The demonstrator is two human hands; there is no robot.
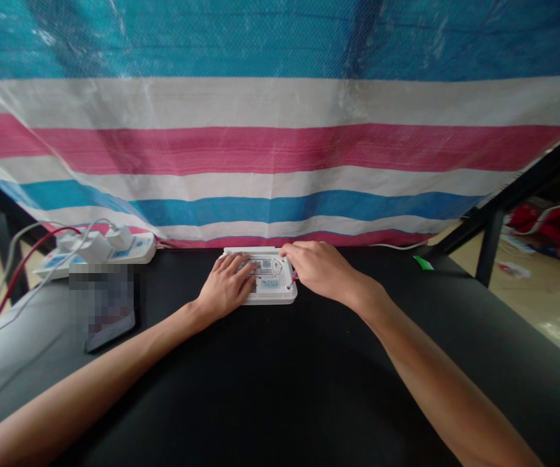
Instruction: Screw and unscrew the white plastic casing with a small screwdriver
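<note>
1. The device (270, 283), white, with labels and rows of small holes on its upper side, lies flat on the tabletop (280, 383), near its far edge and close to the foot of the striped sheet (270, 149).
2. The left hand (227, 284) lies spread over the device's left part, palm down, pressing rather than gripping, as far as one can judge. Uneven pressure there might tip or slide the device, since no fingers visibly wrap its near edge.
3. The right hand (319, 266) is bent over the device's right end, fingers curled at the far corner. Whether it grasps anything cannot be told; something small, red and purple, shows just under it. A sideways push from this hand could turn the device or shove it into the sheet.
4. Well to the left stand the power strip (147, 248), with white plugs (98, 248), and a flat, dark-edged thing (111, 329), partly blurred out. The left forearm passes near that thing; a careless sweep could knock it.
5. Off to the right lies a green scrap (424, 263).
</note>
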